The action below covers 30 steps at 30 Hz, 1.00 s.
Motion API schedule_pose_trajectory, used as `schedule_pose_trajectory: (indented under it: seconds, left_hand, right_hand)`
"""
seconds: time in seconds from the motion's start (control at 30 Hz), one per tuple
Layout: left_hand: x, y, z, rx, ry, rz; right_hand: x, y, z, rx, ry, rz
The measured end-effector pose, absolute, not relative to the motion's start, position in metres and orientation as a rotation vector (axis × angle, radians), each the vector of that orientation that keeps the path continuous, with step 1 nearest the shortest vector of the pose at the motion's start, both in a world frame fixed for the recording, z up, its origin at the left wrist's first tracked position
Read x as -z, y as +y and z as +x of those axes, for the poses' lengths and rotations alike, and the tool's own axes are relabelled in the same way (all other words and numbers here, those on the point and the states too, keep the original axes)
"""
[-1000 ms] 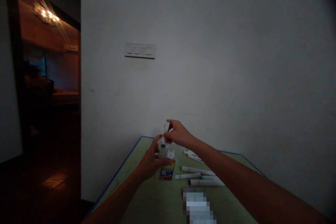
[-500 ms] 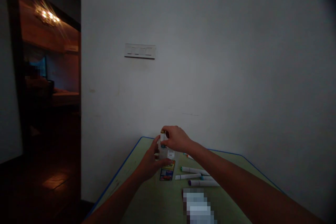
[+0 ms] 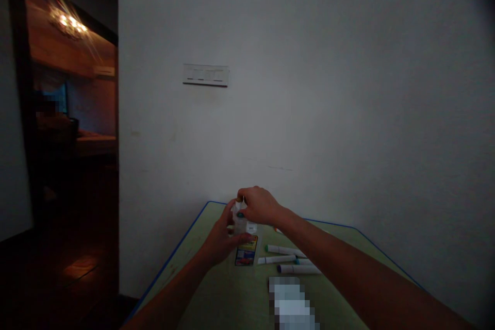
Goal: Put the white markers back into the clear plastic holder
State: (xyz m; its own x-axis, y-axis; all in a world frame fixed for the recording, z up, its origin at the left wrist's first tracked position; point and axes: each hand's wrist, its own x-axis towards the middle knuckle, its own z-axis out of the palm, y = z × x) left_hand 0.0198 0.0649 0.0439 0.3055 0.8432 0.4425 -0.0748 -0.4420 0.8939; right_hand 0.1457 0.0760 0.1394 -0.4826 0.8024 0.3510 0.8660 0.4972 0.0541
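Observation:
A clear plastic case (image 3: 240, 226) with a coloured label (image 3: 246, 251) on its near part lies at the far left of the green table. My left hand (image 3: 222, 240) grips the case from the left, its thumb across the near side and fingers at the far side. Over the case, my right hand (image 3: 260, 206) pinches a white marker (image 3: 237, 207) close to its top. A dark green marker end (image 3: 240, 214) shows beside the right thumb. The fingers partly hide the marker and the case's inside.
Several white markers, one of them purple-ended (image 3: 297, 269), lie right of the case under my right forearm. A blurred-out pale object (image 3: 292, 303) is nearer me. The blue-edged table (image 3: 201, 294) stands by a wall with a switch panel (image 3: 205, 75).
My right hand has lowered the white marker slightly toward the case. My left hand stays round the case, nearly unmoved.

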Motion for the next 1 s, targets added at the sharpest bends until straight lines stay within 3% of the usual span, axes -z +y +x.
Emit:
schedule_pose_trajectory:
  seconds: [0.77, 1.0]
  left_hand:
    - [-0.047, 0.063, 0.021, -1.281, 0.754, 1.675]
    - [-0.044, 0.065, 0.02, -1.266, 0.744, 1.643]
  right_hand:
    - [-0.141, 0.079, 0.146, 0.355, -2.523, -1.406]
    - [-0.148, 0.079, 0.157, 0.141, -2.483, -1.208]
